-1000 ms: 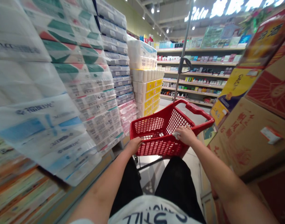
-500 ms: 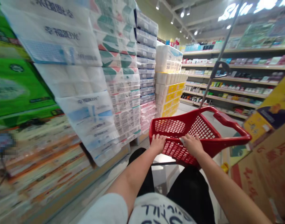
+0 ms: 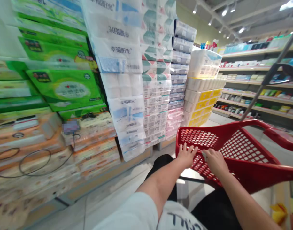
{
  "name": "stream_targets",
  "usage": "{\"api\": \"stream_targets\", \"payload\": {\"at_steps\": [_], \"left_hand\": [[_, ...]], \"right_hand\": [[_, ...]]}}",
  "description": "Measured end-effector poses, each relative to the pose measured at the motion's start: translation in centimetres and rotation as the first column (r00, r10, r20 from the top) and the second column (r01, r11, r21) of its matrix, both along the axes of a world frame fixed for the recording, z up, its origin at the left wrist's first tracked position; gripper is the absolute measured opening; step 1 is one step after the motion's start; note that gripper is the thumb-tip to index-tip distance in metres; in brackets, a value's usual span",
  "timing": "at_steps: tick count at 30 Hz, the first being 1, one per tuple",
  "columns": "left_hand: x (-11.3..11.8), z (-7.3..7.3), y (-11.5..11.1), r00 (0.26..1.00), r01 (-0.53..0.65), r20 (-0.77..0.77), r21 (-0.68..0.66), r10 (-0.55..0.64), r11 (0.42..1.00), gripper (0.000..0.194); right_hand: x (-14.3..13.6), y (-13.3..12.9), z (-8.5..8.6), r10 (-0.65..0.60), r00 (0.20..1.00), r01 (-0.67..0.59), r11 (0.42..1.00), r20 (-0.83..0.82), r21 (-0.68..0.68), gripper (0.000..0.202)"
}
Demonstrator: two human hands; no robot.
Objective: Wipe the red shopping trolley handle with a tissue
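Observation:
A red plastic shopping cart basket with a lattice of holes stands in front of my legs, its handle at the far right. My left hand rests on the near rim, its fingers spread over the edge. Just to the right, my right hand is closed on the same rim. A small whitish thing shows beside its thumb, too small to name. From the basket's far side rises a grey pole with a dark clip. The visible part of the basket's inside holds no goods.
Tall stacks of wrapped toilet paper line the left, beside green tissue packs and orange-white packs with a black cable. Yellow-white packs stand beyond the cart. Stocked shelves run along the back right. Tiled floor lies below.
My view has turned left, so the cart and both hands sit further right in the picture and more green packs show. Both hands stay on the rim.

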State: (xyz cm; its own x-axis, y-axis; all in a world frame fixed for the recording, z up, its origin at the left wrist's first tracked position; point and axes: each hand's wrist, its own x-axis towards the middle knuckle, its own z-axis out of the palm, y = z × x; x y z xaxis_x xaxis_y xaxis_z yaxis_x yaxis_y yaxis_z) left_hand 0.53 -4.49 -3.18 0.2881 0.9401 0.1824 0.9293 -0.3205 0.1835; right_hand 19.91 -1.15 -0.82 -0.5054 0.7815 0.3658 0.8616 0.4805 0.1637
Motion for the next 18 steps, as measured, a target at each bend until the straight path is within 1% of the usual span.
{"api": "stream_targets", "payload": {"at_steps": [1, 2, 3, 4, 5, 7, 10, 12, 14, 16, 17, 18], "left_hand": [[0.0, 0.0, 0.0, 1.0, 0.005, 0.011, -0.005, -0.004, 1.0, 0.067], [-0.1, -0.1, 0.0, 1.0, 0.009, 0.021, -0.011, -0.009, 1.0, 0.067], [-0.1, -0.1, 0.0, 0.999, 0.013, 0.029, -0.015, -0.013, 1.0, 0.067], [-0.1, -0.1, 0.0, 0.999, 0.017, 0.036, -0.017, -0.016, 1.0, 0.067], [-0.2, -0.1, 0.0, 0.999, 0.02, 0.039, -0.016, -0.019, 1.0, 0.067], [-0.1, -0.1, 0.1, 0.999, 0.017, 0.039, -0.012, -0.017, 1.0, 0.067], [-0.1, -0.1, 0.2, 1.0, 0.006, 0.025, -0.012, -0.006, 1.0, 0.069], [0.0, -0.1, 0.4, 1.0, 0.012, 0.02, -0.01, -0.012, 1.0, 0.069], [0.1, -0.1, 0.6, 1.0, 0.02, 0.021, -0.007, -0.02, 1.0, 0.066], [0.3, 0.1, 0.8, 1.0, 0.01, 0.022, -0.006, -0.01, 1.0, 0.063], [0.3, 0.3, 1.0, 1.0, -0.004, 0.018, -0.008, 0.005, 1.0, 0.062], [0.4, 0.4, 1.2, 1.0, -0.024, 0.013, -0.01, 0.024, 1.0, 0.063]], "right_hand": [[-0.8, 0.0, -0.3, 0.033, 0.999, -0.033, 0.999, -0.004, 0.002, 0.037], [-1.1, 0.1, -0.5, 0.054, 0.999, -0.054, 0.999, -0.002, 0.006, 0.038], [-0.8, 0.3, -0.7, 0.064, 0.998, -0.064, 0.998, 0.004, 0.008, 0.039], [0.2, 0.6, -0.8, 0.069, 0.998, -0.069, 0.998, 0.011, 0.01, 0.039], [1.6, 0.9, -0.9, 0.07, 0.997, -0.07, 0.997, 0.014, 0.013, 0.038], [5.4, 1.5, -1.1, 0.053, 0.999, -0.053, 0.998, -0.001, 0.04, 0.038], [11.3, 2.2, -1.1, 0.004, 0.997, 0.009, 0.988, -0.082, 0.157, 0.041], [13.6, 2.1, -1.2, -0.029, 0.987, 0.067, 0.97, -0.159, 0.235, 0.046], [13.9, 1.2, -1.2, -0.081, 0.964, 0.156, 0.943, -0.252, 0.293, 0.049], [12.6, -0.2, -1.2, -0.126, 0.93, 0.249, 0.908, -0.347, 0.338, 0.047], [11.5, -0.9, -1.2, -0.125, 0.917, 0.269, 0.896, -0.379, 0.354, 0.045], [10.5, -1.3, -1.2, -0.104, 0.913, 0.255, 0.9, -0.394, 0.354, 0.045]]}}
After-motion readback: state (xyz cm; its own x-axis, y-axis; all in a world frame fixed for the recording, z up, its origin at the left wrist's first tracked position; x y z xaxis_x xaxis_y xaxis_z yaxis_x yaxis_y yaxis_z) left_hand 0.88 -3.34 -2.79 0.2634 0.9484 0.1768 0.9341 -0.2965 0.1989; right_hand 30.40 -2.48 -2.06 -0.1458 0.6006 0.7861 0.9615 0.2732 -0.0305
